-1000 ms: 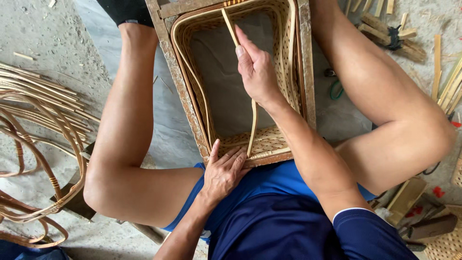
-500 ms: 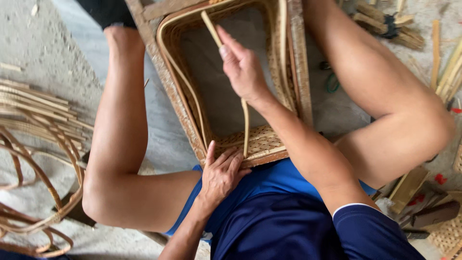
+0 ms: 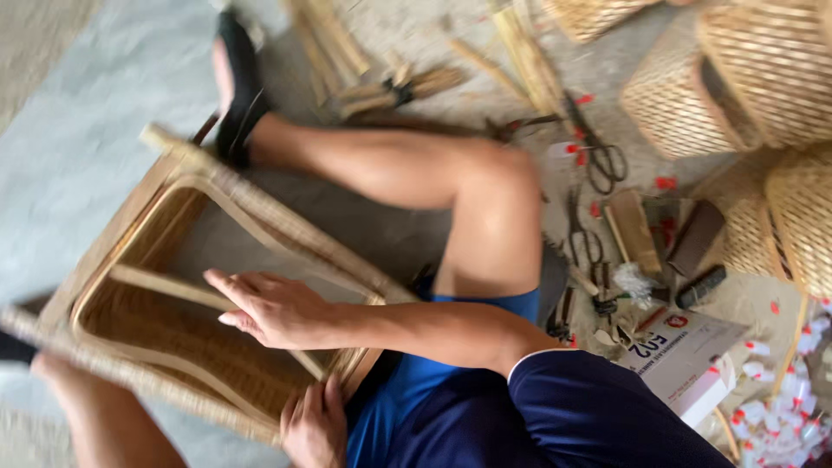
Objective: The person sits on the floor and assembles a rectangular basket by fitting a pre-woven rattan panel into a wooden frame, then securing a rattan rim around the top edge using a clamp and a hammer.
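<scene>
Head view, tilted and a little blurred, shows a rectangular wicker basket (image 3: 199,312) lying tipped on the floor between the person's bare legs, its open mouth turned up toward the camera. It has a woven cane rim, a bent cane band running round the inside wall, and a fine mesh weave in the bottom. A flat cane strip (image 3: 165,288) crosses the opening.

The right hand (image 3: 273,308) lies across that strip with fingers stretched out, pressing on it rather than closed round it. The left hand (image 3: 316,425) grips the near corner of the rim, fingers curled over the edge. The two hands are apart.

As I judge it, the strip could spring out of place, since only flat fingers pin it and bent cane pushes back. The basket could also roll, being propped at an angle and steadied at one corner only.

Further out on the concrete floor (image 3: 78,130) lie scissors (image 3: 598,156), cane offcuts (image 3: 390,87), a white cardboard box (image 3: 685,355) and finished woven baskets (image 3: 754,78).
</scene>
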`<state>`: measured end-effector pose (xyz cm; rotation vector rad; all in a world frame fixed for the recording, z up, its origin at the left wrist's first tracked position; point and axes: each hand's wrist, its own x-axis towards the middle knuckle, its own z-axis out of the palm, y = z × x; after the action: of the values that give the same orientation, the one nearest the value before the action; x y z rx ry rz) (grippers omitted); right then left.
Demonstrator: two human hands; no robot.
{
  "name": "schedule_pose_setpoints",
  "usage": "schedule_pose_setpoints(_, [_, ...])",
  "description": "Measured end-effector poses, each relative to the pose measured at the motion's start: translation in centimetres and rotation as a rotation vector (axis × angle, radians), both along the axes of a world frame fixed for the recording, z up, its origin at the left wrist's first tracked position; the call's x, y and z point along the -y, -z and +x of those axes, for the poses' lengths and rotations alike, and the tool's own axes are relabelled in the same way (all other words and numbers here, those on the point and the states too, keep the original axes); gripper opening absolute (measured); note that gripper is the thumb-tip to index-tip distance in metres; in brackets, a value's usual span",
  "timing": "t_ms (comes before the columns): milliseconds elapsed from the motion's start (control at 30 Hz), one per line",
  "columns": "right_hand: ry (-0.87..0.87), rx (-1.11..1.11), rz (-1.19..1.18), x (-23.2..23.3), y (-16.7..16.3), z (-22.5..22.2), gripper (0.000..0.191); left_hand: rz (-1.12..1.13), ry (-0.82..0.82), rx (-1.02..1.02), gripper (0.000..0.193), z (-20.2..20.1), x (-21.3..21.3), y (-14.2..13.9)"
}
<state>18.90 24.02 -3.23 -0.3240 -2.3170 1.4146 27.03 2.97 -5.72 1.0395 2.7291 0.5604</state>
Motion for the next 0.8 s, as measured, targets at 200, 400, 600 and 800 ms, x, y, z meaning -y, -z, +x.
schedule_pose_setpoints(200, [0.219, -0.066, 0.284, -27.2, -4.2, 3.1, 0.026, 0.054, -0.027, 0.292, 0.019, -0.6, 5.7, 6.7])
schedule_pose_setpoints(400, [0.721, 0.969, 0.51, -46.8, -0.7, 13.7, 0.02, -0.03, -0.385, 0.97, 0.026, -1.0, 7.2, 11.1])
schedule_pose_setpoints(600, [0.711, 1.0, 0.596, -44.8, 3.4, 19.7, 0.013, 0.087, -0.357, 0.925, 0.033, -1.1, 7.4, 9.1])
schedule_pose_setpoints(800, [0.866, 0.978, 0.645, -42.8, 2.9, 19.5, 0.016, -0.132, -0.128, 0.691, 0.034, -2.2, 6.6, 8.6])
